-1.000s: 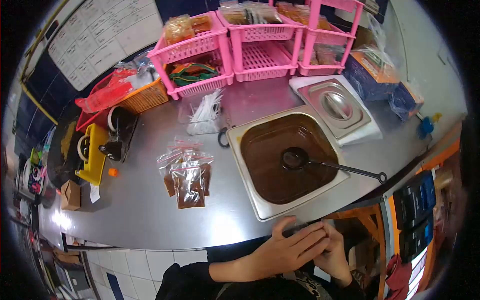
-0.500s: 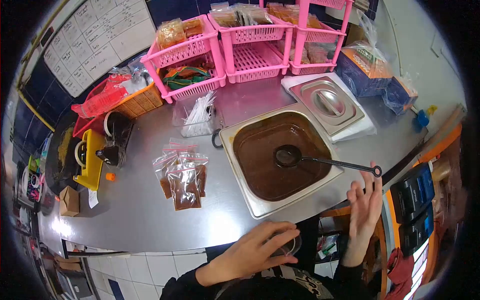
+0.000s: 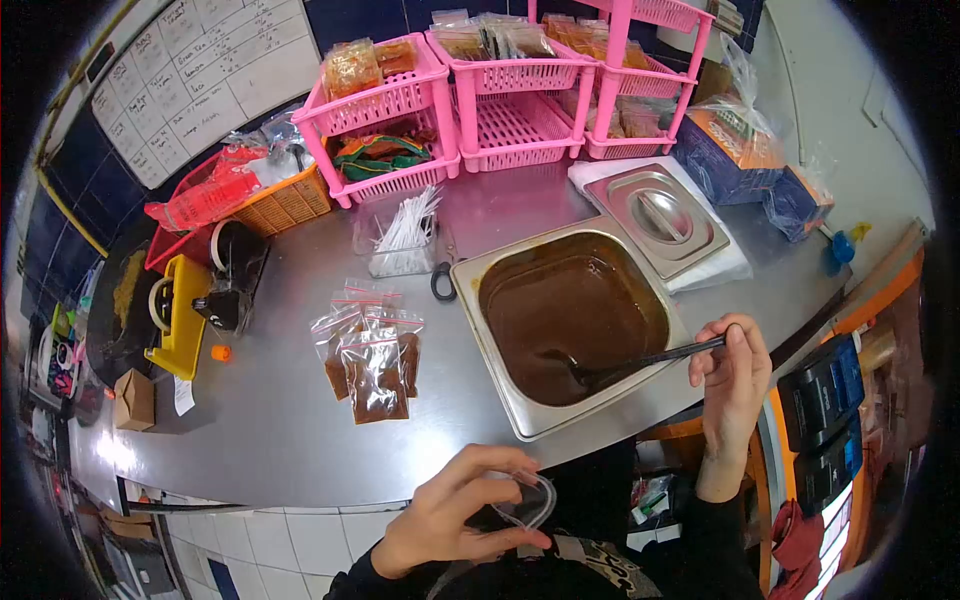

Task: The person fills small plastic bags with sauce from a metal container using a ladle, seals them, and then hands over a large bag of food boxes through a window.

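Small clear plastic bag (image 3: 527,500), pinched open at its mouth by the left hand (image 3: 455,515), thumb and fingertips curled round the rim, held low in front of the body, just below the near edge of the steel counter (image 3: 270,420) and nearest the front corner of the sauce pan (image 3: 560,320). Thin, limp film by the look of it: weightless when empty, likely slippery once wet, prone to folding shut unless kept spread at the rim; best taken by the top edge on both sides, well clear of the seal strip.

Right of the pan, right hand (image 3: 730,365) closed round the end of the ladle (image 3: 625,365), fingers wrapped tight about the slim black handle, bowl sunk in the dark brown sauce near the pan's front right side. Stiff handle, long lever; a full bowl probably heavy enough to tip, so a firm grip near the end with the wrist level seems wise.

Left of the pan, a cluster of filled sauce bags (image 3: 370,355) with red zip strips lying flat on the counter. Behind the pan, steel lid (image 3: 660,212) resting on a white cloth. Behind and left of the pan, a clear tub of white sticks (image 3: 405,235), then pink baskets (image 3: 480,85) stacked with packets. Far left of the pan, yellow tape dispenser (image 3: 180,310).
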Available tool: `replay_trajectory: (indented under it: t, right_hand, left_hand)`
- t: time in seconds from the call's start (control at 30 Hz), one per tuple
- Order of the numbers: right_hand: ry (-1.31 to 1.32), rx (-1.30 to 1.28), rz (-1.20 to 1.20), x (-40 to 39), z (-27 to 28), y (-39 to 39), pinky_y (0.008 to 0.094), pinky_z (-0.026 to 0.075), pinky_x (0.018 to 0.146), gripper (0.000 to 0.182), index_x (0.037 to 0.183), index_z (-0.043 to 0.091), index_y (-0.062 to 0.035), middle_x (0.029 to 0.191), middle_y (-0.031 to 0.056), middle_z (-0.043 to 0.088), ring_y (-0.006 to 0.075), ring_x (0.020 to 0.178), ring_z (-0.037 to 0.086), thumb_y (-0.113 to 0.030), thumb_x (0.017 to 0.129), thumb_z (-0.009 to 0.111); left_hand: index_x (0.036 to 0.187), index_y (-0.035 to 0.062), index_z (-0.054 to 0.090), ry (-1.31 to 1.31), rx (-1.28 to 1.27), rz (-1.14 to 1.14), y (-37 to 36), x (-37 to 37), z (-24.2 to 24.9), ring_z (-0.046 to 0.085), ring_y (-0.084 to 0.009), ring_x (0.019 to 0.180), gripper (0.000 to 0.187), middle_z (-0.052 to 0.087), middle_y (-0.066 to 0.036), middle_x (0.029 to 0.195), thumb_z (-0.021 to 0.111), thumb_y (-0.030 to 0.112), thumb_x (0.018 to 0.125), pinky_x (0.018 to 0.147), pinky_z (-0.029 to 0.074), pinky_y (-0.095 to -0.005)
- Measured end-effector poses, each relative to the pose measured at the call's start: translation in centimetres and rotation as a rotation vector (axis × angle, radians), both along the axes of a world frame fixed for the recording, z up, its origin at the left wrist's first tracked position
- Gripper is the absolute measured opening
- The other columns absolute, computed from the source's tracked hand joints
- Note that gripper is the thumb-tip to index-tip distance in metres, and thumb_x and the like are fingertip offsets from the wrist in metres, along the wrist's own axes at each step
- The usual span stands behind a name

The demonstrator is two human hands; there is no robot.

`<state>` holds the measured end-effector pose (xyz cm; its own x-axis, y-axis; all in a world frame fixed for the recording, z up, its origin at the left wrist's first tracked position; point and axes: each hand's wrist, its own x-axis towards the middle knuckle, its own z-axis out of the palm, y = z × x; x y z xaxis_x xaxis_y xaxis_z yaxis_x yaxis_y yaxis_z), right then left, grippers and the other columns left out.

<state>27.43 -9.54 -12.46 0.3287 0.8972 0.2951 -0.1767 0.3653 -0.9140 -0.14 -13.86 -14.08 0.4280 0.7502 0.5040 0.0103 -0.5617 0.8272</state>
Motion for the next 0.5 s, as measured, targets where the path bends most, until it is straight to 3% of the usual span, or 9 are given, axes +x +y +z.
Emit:
replay_trajectory:
  t: [0.13, 0.2, 0.3, 0.43, 0.5]
  right_hand:
    - [0.164, -0.063, 0.076, 1.1, -0.7, 0.5, 0.0212, 0.044, 0.051, 0.018, 0.092, 0.051, -0.0011, 0.084, 0.0113, 0.057, 0.0119, 0.058, 0.054, -0.018, 0.094, 0.046]
    - [0.341, -0.116, -0.053, 1.6, -1.7, 0.4, 0.0205, 0.045, 0.053, 0.018, 0.091, 0.05, -0.0029, 0.085, 0.0101, 0.058, 0.0113, 0.061, 0.055, -0.02, 0.093, 0.049]
    - [0.444, -0.104, -0.032, 2.5, -3.0, 0.0, 0.0201, 0.047, 0.056, 0.017, 0.091, 0.05, -0.0042, 0.085, 0.0099, 0.059, 0.0109, 0.063, 0.055, -0.021, 0.092, 0.049]
    - [0.493, -0.095, -0.074, 2.9, -3.7, -0.2, 0.0199, 0.049, 0.059, 0.016, 0.091, 0.05, -0.0046, 0.088, 0.0113, 0.06, 0.0117, 0.066, 0.057, -0.021, 0.092, 0.049]
    - [0.503, -0.056, 0.022, 3.1, -4.0, -0.2, 0.0201, 0.05, 0.061, 0.017, 0.093, 0.049, -0.0044, 0.09, 0.0127, 0.061, 0.0129, 0.07, 0.059, -0.021, 0.092, 0.048]
  left_hand:
    - [0.082, 0.0007, 0.056, -0.006, 0.02, 0.052, 0.3, -1.0, 0.2, 0.06, -0.0274, 0.096, 0.04, 0.053, -0.017, 0.104, 0.084, 0.017, 0.059, 0.08, 0.052, -0.0344]
    - [0.079, 0.001, 0.057, -0.046, 0.076, 0.1, 0.5, -1.5, -0.2, 0.06, -0.0278, 0.094, 0.04, 0.053, -0.017, 0.104, 0.085, 0.019, 0.057, 0.081, 0.052, -0.0357]
    - [0.078, 0.001, 0.059, -0.037, 0.052, 0.196, 0.4, -1.9, 0.0, 0.06, -0.0271, 0.093, 0.04, 0.053, -0.017, 0.104, 0.085, 0.02, 0.055, 0.081, 0.052, -0.0361]
    - [0.078, 0.0011, 0.06, -0.065, 0.098, 0.205, 1.0, -2.1, 1.1, 0.06, -0.0258, 0.092, 0.04, 0.052, -0.016, 0.104, 0.086, 0.021, 0.055, 0.081, 0.052, -0.0355]
    - [0.077, 0.0014, 0.06, -0.021, 0.146, 0.175, 1.5, -2.2, 1.9, 0.06, -0.0246, 0.094, 0.038, 0.052, -0.016, 0.105, 0.085, 0.021, 0.056, 0.081, 0.052, -0.0346]
